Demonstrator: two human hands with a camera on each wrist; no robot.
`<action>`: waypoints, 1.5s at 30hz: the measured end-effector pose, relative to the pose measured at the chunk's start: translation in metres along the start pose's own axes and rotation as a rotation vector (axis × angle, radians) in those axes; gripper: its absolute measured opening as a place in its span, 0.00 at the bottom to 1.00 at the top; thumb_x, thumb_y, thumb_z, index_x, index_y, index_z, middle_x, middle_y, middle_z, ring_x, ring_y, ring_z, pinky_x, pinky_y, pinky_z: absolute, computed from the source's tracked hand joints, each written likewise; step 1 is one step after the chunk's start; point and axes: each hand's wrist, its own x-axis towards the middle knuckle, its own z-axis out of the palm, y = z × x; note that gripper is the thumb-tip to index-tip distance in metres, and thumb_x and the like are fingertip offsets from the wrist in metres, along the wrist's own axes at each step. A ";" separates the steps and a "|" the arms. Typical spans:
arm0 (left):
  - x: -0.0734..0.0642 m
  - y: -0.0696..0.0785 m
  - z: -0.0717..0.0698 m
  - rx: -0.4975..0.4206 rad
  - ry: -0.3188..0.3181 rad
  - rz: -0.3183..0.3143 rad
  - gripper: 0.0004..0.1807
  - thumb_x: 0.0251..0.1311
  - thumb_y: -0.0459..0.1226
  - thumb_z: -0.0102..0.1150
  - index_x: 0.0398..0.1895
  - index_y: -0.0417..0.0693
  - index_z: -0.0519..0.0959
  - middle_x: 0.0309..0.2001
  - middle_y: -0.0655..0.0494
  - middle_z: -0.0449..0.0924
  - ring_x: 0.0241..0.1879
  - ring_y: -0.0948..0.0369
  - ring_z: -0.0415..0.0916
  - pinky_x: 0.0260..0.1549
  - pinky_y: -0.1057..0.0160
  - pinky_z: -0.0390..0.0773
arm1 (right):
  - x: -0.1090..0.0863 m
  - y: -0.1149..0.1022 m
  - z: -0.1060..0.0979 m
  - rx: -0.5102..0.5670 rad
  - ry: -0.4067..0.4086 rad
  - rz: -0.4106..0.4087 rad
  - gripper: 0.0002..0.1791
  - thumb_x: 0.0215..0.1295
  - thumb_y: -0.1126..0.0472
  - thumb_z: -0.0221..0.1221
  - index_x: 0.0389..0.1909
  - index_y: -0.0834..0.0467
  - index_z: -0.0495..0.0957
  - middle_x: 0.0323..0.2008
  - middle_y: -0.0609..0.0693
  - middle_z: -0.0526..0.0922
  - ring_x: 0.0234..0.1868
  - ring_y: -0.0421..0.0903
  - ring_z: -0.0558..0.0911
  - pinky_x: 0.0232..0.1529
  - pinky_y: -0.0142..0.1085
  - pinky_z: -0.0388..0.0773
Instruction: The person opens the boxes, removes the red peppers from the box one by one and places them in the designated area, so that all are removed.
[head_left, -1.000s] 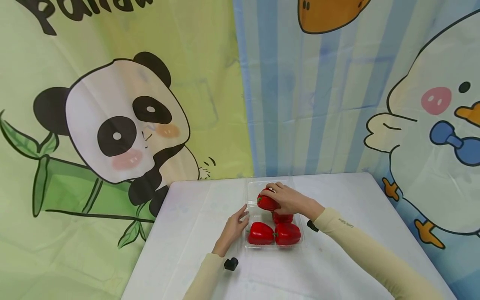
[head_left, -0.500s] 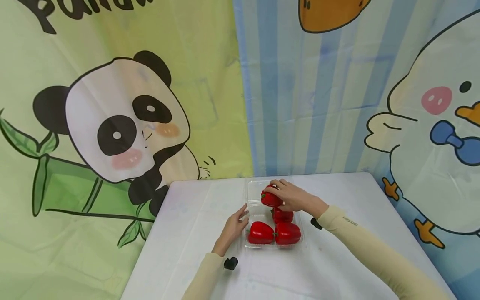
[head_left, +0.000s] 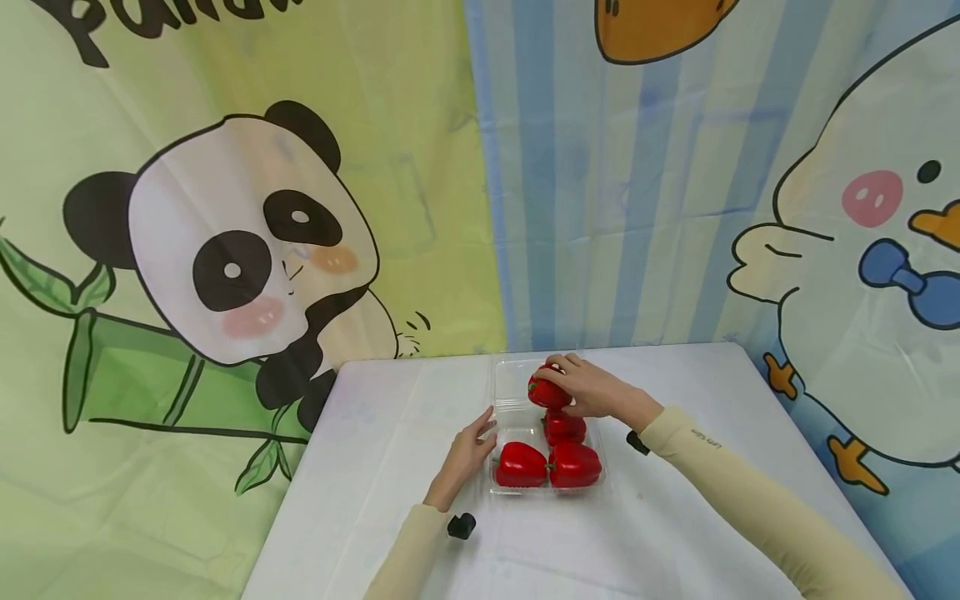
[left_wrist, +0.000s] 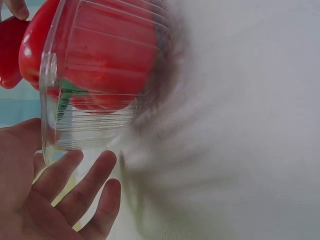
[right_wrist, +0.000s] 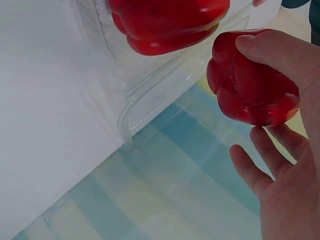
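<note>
While three peppers [head_left: 574, 465] sit in the clear box [head_left: 531, 434] at lower centre, its lid [head_left: 512, 382] open behind them, my right hand [head_left: 592, 388] grips a fourth pepper [head_left: 547, 392] just above; my left hand [head_left: 465, 457], fingers loosely spread, is by the box's left wall, contact unclear

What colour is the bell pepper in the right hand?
Red; the bell pepper shows best in the right wrist view.

right hand [head_left: 595, 390] | gripped pepper [head_left: 546, 393] | shifted right and up, head view
</note>
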 end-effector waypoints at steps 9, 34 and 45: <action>0.000 0.001 -0.001 0.008 0.006 -0.001 0.31 0.72 0.35 0.52 0.77 0.47 0.60 0.65 0.39 0.76 0.41 0.54 0.85 0.35 0.68 0.79 | -0.003 0.007 -0.003 0.007 0.002 0.010 0.43 0.50 0.60 0.76 0.68 0.52 0.68 0.63 0.57 0.72 0.62 0.57 0.71 0.54 0.52 0.81; 0.000 0.000 0.002 0.013 -0.004 -0.027 0.31 0.72 0.35 0.52 0.77 0.48 0.61 0.66 0.40 0.75 0.43 0.54 0.85 0.37 0.67 0.81 | -0.027 0.031 -0.001 -0.010 0.016 0.078 0.44 0.45 0.61 0.78 0.66 0.53 0.71 0.60 0.56 0.74 0.59 0.57 0.72 0.50 0.49 0.83; -0.002 0.004 0.001 0.000 -0.001 -0.020 0.31 0.72 0.35 0.52 0.77 0.45 0.60 0.66 0.37 0.74 0.46 0.49 0.85 0.45 0.54 0.84 | -0.035 0.043 0.001 0.005 0.007 0.153 0.44 0.46 0.60 0.78 0.67 0.52 0.69 0.61 0.57 0.73 0.61 0.57 0.72 0.50 0.50 0.83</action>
